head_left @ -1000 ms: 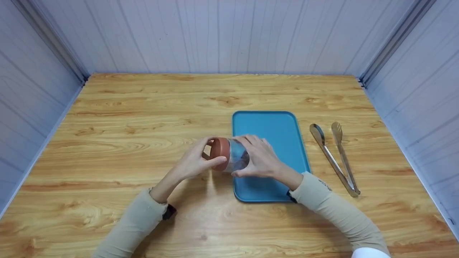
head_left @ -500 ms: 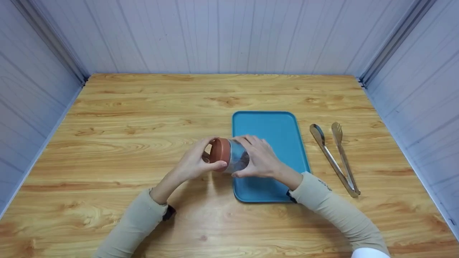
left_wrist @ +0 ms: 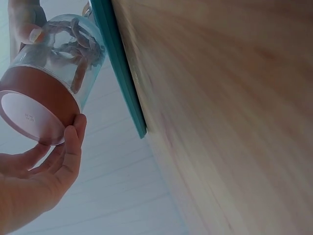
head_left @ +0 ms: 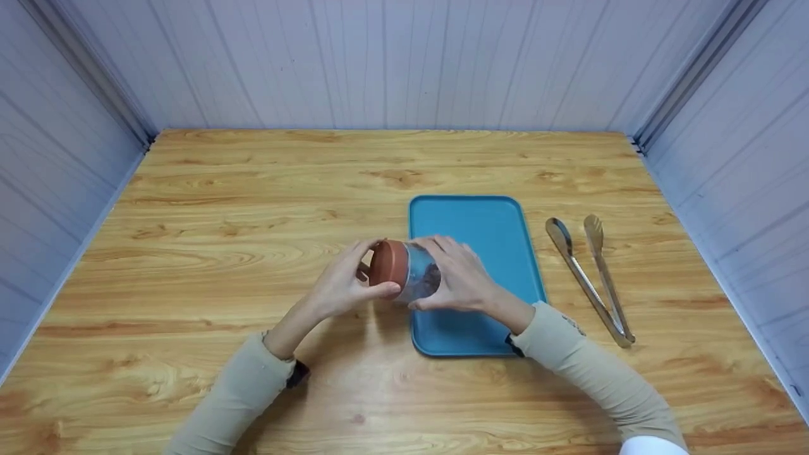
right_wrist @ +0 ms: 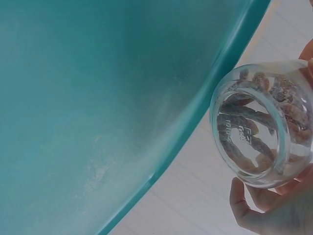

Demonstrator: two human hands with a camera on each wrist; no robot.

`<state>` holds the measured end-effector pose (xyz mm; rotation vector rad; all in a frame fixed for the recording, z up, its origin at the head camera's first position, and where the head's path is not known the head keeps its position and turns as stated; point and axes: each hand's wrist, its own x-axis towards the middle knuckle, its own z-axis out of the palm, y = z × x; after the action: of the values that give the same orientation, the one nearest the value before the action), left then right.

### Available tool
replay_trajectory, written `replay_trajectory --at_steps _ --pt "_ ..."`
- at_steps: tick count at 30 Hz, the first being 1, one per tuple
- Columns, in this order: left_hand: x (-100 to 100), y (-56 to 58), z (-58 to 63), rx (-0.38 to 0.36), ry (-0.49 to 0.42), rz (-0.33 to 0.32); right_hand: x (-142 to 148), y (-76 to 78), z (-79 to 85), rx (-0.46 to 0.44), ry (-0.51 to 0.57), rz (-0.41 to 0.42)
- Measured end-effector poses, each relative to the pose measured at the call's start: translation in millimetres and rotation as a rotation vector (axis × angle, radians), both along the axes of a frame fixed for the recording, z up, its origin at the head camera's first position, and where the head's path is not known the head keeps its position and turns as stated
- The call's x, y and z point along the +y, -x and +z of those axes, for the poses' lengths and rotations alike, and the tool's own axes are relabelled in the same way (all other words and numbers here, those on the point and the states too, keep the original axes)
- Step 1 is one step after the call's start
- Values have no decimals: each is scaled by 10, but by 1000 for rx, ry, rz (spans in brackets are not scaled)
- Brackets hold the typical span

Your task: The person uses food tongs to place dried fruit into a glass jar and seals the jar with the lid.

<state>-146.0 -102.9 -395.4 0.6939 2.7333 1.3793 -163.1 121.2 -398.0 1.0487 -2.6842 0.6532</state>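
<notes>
A clear jar (head_left: 418,275) lies on its side in the air, its reddish-brown lid (head_left: 389,264) facing left. My left hand (head_left: 341,283) grips the lid, thumb on the near side and fingers round the far side. On the right, my right hand (head_left: 460,278) holds the jar's body near its base. Brown, wrinkled dried strips (right_wrist: 249,117) show through the glass in the right wrist view. In the left wrist view the lid (left_wrist: 41,93) sits on the jar, fingertips at its rim. Below and right of the jar lies a blue tray (head_left: 480,218), partly covered by my right hand.
Metal tongs (head_left: 591,284) lie spread on the wooden table (head_left: 240,189), right of the tray. Pale panelled walls (head_left: 404,63) stand at the back and both sides of the table.
Both hands keep their hold on the jar and lid. The left thumb has slid slightly toward me along the lid, and the jar has shifted a little. Tray and tongs are unmoved.
</notes>
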Motion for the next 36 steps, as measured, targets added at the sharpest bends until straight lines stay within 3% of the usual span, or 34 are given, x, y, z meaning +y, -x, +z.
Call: replay_trajectory --at_steps 4,11,20,27,36 --pt "-15 -6 19 -1 -36 -15 9 9 7 -7 44 12" --pt "-11 -184 407 -114 -172 -75 44 16 26 -84 176 43" --pt "-59 -149 328 -107 -284 -120 75 12 51 -189 344 92" --pt "-55 -135 287 -112 -335 -150 72 -11 88 -253 411 107" --pt "-26 -121 255 -189 -468 -217 -3 -183 346 -331 531 196"
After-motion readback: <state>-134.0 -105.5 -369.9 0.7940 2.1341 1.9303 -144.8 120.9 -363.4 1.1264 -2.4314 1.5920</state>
